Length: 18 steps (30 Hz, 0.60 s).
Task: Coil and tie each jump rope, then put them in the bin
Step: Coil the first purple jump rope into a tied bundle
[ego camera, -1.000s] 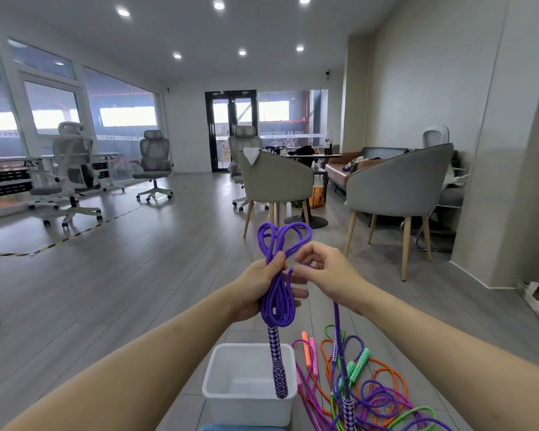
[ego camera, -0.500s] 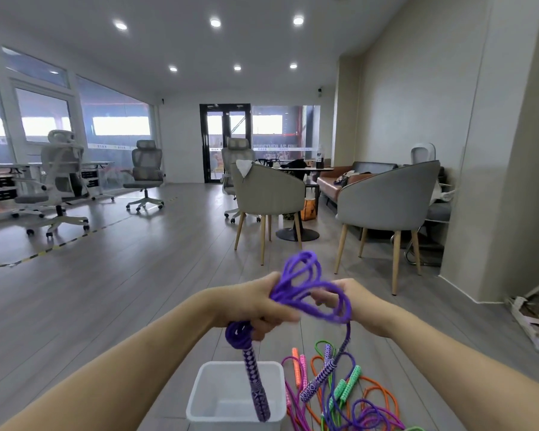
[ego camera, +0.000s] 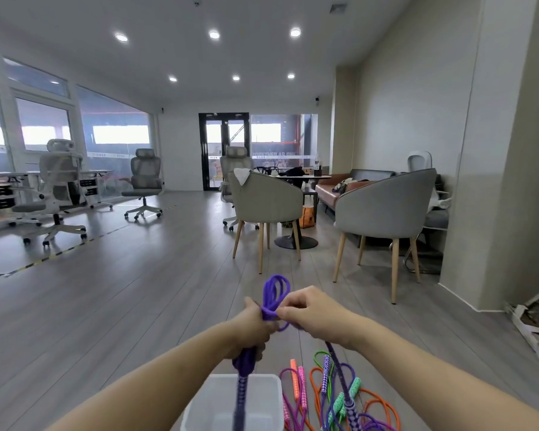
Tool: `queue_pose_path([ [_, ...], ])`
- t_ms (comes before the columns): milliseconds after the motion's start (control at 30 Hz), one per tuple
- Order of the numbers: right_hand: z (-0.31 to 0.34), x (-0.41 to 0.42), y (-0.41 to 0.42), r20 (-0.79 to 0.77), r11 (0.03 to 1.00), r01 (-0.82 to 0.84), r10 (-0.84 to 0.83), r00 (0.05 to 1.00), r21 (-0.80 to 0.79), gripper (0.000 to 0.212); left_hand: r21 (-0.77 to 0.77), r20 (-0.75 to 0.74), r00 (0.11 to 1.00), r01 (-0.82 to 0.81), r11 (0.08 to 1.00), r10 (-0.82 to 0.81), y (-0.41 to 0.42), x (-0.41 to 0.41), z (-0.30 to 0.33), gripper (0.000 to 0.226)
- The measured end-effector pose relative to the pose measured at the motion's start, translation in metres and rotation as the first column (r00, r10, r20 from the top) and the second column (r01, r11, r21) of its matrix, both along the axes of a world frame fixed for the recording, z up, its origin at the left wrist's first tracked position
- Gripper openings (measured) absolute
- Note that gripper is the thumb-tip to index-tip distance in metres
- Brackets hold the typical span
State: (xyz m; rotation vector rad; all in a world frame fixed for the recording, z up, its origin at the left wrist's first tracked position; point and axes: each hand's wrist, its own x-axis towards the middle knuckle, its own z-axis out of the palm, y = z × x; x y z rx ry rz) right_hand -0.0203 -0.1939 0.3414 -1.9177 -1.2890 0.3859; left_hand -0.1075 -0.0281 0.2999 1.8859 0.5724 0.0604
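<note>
Purple jump rope [ego camera: 273,301], coiled into a bundle, is held up in front of the person over the grey wood floor [ego camera: 122,306]. Left hand [ego camera: 252,329] is fisted tight around the middle of the bundle; its fingers are mostly hidden behind the rope and the back of the hand. Right hand [ego camera: 313,312] pinches a strand right at the wrap point, thumb and forefinger closed on it, touching the left hand's knuckles. Bundle's long axis runs roughly vertical: loop ends stick up above both hands, slightly tilted right. One patterned purple-and-white handle [ego camera: 241,399] hangs straight down from the left fist, in front of the white bin [ego camera: 269,387]. Cannot tell if it touches the bin or hangs above it; motion blur there, and the handle's lower end is cut off by the frame edge. Second handle [ego camera: 349,399] dangles from under the right hand on a loose strand, slanting down and right, its lower end hard to separate from the pile. Bin sits on the floor, bottom edge cropped, its inside blurred. Just right of the bin lies a heap of other jump ropes [ego camera: 327,396] in orange, pink, green and purple, tangled, partly cropped, count unclear. Grey chairs [ego camera: 386,206] stand well apart behind.
</note>
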Motion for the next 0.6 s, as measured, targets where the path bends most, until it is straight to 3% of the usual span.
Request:
queue_pose_path([
  [67, 0.002, 0.007, -0.009, -0.103, 1.0, 0.005, -0.004, 0.995, 0.015, 0.017, -0.206, 0.109, 0.994, 0.029, 0.978, -0.006, 0.009, -0.004, 0.018, 0.064],
  [167, 0.005, 0.019, -0.021, -0.266, 0.999, 0.026, -0.014, 0.964, 0.042, 0.018, -0.342, 0.245, 0.963, 0.191, 0.92, -0.109, 0.009, -0.012, 0.039, 0.061],
  [300, 0.004, 0.024, -0.031, -0.462, 0.996, -0.087, 0.089, 0.883, 0.026, 0.033, -0.387, 0.396, 0.905, 0.321, 0.864, -0.159, -0.001, -0.024, 0.052, 0.057],
  [467, -0.002, 0.026, -0.028, -0.536, 0.99, -0.136, 0.099, 0.838, -0.029, 0.029, -0.424, 0.459, 0.868, 0.402, 0.811, -0.191, -0.014, -0.029, 0.059, 0.037],
  [600, -0.011, 0.029, -0.023, -0.593, 0.986, -0.141, 0.059, 0.803, -0.094, 0.029, -0.461, 0.523, 0.836, 0.441, 0.771, -0.166, -0.014, -0.029, 0.063, 0.044],
])
